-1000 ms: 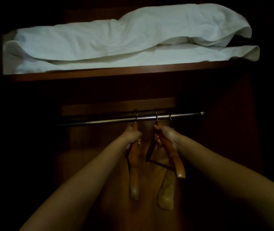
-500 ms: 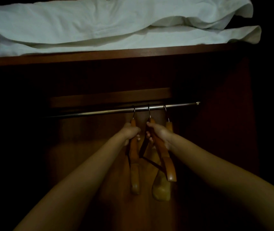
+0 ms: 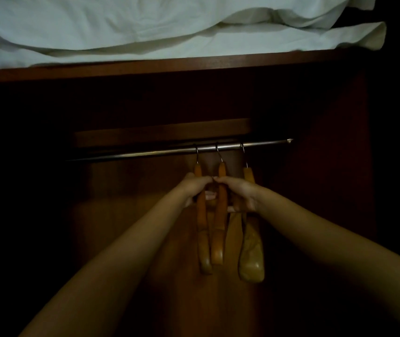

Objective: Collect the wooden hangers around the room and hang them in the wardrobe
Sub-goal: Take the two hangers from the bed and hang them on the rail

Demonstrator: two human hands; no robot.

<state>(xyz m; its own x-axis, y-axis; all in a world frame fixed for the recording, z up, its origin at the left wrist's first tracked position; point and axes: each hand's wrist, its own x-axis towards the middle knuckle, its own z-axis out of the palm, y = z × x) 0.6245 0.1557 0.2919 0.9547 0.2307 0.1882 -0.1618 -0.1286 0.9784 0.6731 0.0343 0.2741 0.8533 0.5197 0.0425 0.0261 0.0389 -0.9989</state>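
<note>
Under the wardrobe's metal rail (image 3: 179,152), three orange-brown wooden hangers (image 3: 219,215) now hang straight. Left hand (image 3: 195,188) grips one, right hand (image 3: 239,190) another; both hooks are seated.

Three wooden hangers were orange-brown: the left hanger (image 3: 203,229) and middle hanger (image 3: 219,229) a warmer orange, the right hanger (image 3: 251,254) a paler honey tan with faint grain. Their hooks and the rail (image 3: 160,152) were silvery grey. The wardrobe (image 3: 335,142) was dark reddish-brown, nearly black at nine o'clock. At twelve o'clock, the bedding (image 3: 145,23) was plain white with a bluish cast.
</note>
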